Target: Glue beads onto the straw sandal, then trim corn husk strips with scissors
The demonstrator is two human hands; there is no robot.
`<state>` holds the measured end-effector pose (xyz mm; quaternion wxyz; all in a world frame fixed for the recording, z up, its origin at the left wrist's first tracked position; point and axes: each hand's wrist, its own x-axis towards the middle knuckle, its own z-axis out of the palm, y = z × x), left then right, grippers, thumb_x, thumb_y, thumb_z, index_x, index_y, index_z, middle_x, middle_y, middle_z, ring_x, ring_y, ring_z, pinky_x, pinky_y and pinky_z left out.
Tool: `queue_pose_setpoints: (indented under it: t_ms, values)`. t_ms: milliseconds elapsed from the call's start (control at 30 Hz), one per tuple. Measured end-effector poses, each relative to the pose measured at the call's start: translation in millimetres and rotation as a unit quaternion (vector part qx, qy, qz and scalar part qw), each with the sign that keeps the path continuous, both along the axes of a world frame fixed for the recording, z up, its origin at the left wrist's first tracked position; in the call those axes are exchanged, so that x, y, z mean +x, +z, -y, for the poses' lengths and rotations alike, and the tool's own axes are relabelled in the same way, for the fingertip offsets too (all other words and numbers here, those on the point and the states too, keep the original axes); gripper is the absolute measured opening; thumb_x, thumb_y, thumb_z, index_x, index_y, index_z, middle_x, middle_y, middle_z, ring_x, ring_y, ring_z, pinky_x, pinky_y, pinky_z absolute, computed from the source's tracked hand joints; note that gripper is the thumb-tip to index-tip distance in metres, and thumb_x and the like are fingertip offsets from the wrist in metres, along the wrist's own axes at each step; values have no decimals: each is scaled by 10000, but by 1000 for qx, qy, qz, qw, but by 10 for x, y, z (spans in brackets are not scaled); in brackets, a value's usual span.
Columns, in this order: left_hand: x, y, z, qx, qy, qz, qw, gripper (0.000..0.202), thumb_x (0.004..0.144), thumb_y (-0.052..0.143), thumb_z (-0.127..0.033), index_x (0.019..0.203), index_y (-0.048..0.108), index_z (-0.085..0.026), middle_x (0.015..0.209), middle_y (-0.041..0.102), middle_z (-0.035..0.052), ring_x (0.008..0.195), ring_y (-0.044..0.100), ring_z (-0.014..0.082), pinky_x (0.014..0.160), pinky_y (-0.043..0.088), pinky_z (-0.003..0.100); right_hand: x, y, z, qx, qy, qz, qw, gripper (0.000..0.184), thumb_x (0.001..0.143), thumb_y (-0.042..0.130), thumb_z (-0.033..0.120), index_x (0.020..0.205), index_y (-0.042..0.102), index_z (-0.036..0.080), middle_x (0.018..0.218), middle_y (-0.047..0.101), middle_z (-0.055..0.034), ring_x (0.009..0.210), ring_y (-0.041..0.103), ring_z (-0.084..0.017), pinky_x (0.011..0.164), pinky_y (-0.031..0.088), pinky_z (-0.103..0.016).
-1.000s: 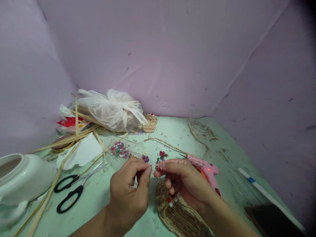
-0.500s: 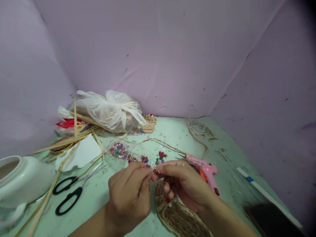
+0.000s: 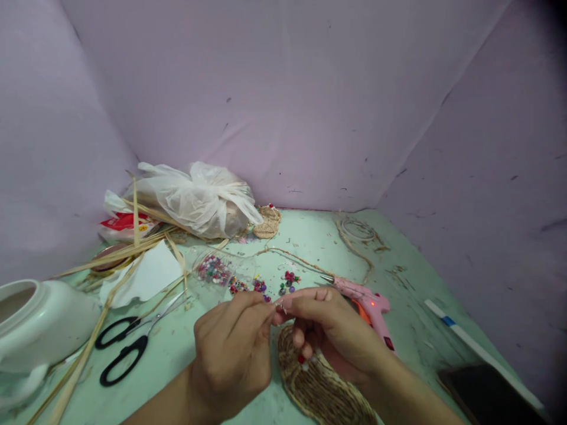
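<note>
Above the desk (image 3: 310,230), our left grip (image 3: 234,345), hold unclear, now adjoins the silver piece (image 3: 284,307) our right grip (image 3: 332,319) pinches, suggesting two-handed work.

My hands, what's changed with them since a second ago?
The left hand has rolled over, its thumb now mostly hidden, and has closed the small gap to the right hand. Nothing was visibly picked up or let go: the right still pinches a tiny shiny piece. The woven piece, scissors and pink glue gun stayed put.
</note>
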<state>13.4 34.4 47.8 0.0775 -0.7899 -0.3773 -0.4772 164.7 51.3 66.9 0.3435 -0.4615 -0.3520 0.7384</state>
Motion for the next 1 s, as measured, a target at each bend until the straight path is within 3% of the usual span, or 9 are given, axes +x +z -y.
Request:
queue_pose_setpoints:
  t_ms: [233,367,467,533,633,733,900,1000]
  values:
    - [-35,9,-18,-6,-18,-21,1000,210,712,510,24,831,551,-145,758,628,59,689,588,133,614,450,219,9,9,8,-5,-4,-3,1000,193,643,630,294,661,683,109,464,582,-2,307,445,-49,295,309,-153]
    - [-29,85,-23,-119,-40,-3,992,162,757,466,-21,736,554,-155,670,580,29,618,542,123,569,411,231,9,20,5,-1,-10,7,1000,192,638,635,297,633,665,107,502,605,-15,307,438,-44,298,326,-155]
    - [-21,186,-35,-248,-34,46,967,167,776,466,-117,640,552,-161,595,534,4,553,492,110,521,367,225,11,20,1,3,-7,19,1000,195,641,634,307,634,658,114,496,604,-13,306,436,-45,294,318,-153]
    - [-20,254,-58,-377,-29,112,919,175,757,491,-204,595,544,-162,537,490,-16,491,437,95,461,320,209,14,20,-2,5,-2,30,1000,205,649,628,324,633,654,121,452,579,-1,303,436,-51,291,311,-151]
    - [-24,320,-110,-567,-46,241,786,168,673,541,-286,563,529,-159,466,423,-45,415,359,69,405,247,190,13,29,-6,4,-1,49,999,230,662,616,353,621,647,129,393,532,14,295,422,-56,285,305,-153]
    - [-30,337,-153,-645,-65,337,682,155,590,583,-276,537,517,-147,427,402,-61,371,315,41,397,189,180,0,50,-14,6,-18,62,998,219,646,631,355,626,637,137,480,586,-2,315,433,-53,282,304,-158]
    - [-46,322,-171,-680,-71,411,604,155,571,611,-243,533,504,-139,442,429,-56,351,307,24,394,132,185,-8,59,-13,50,-75,89,992,201,588,695,307,712,659,153,459,535,38,367,440,-53,312,310,-151]
    - [-55,307,-174,-692,-77,446,562,142,565,612,-219,530,501,-138,443,425,-57,333,308,21,386,107,187,-17,43,9,88,-41,94,991,270,604,688,319,827,677,169,467,535,45,349,422,-53,313,312,-167]
